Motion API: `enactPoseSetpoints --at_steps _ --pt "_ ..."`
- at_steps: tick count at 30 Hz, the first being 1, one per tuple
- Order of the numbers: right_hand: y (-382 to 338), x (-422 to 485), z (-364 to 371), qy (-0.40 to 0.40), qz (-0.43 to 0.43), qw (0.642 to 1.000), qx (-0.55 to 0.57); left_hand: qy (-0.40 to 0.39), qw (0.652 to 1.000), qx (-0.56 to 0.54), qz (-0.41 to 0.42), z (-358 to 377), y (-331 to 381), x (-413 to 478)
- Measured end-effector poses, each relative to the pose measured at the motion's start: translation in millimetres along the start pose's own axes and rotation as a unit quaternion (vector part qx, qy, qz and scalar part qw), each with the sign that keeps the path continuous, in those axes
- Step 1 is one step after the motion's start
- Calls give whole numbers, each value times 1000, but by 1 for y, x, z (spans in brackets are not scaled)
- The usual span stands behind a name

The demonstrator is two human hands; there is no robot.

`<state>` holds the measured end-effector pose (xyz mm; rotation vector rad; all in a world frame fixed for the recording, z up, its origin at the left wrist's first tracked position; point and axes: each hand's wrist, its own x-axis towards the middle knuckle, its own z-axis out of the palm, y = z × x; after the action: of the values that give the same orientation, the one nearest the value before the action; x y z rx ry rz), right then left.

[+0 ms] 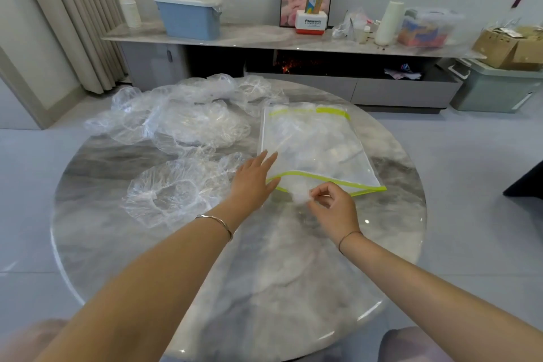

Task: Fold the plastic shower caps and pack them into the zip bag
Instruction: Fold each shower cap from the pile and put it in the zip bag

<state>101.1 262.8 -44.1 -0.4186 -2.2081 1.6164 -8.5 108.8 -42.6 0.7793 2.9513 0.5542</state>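
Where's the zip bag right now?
Head view, centre-right: the zip bag lies flat on the round table, right of the loose shower caps.

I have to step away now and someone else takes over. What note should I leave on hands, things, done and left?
Left hand: open, straight fingers resting on the bag's near left corner.
Right hand: pinches a folded cap at the bag's near green edge.
Bag: flat on the table, with pale folded pieces showing inside.
Loose caps: unfolded, spread left of the bag, one nearer at the left hand.
Done: some caps seem packed, one more is folded.
Left: slip this cap in, fold and pack the rest, and probably zip the bag.
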Motion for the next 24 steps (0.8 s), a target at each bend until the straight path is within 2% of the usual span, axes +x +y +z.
enactPoseSetpoints --at_steps 6,9,10,12,13,14,17,20,24 --pt "17 19 -4 -4 -129 977 -172 64 987 -145 16 -7 15 20" --pt "16 45 4 -46 -117 956 -266 82 983 -163 31 -18 22 23" --pt "17 55 8 -73 -108 935 -329 89 982 -161 34 -22 24 23" --pt "20 72 17 -128 -80 862 -483 98 981 -162 37 -28 28 24" --pt "21 79 20 -149 -55 835 -527 99 980 -166 37 -31 29 24" --pt "22 86 23 -162 -26 822 -545 98 980 -168 39 -31 30 25" --pt "26 108 22 -161 36 818 -552 98 981 -161 47 -32 31 27" --pt "28 126 19 -150 39 799 -581 85 984 -148 48 -26 25 31" --pt "30 119 19 -151 8 816 -558 54 991 -116 31 -16 12 34"
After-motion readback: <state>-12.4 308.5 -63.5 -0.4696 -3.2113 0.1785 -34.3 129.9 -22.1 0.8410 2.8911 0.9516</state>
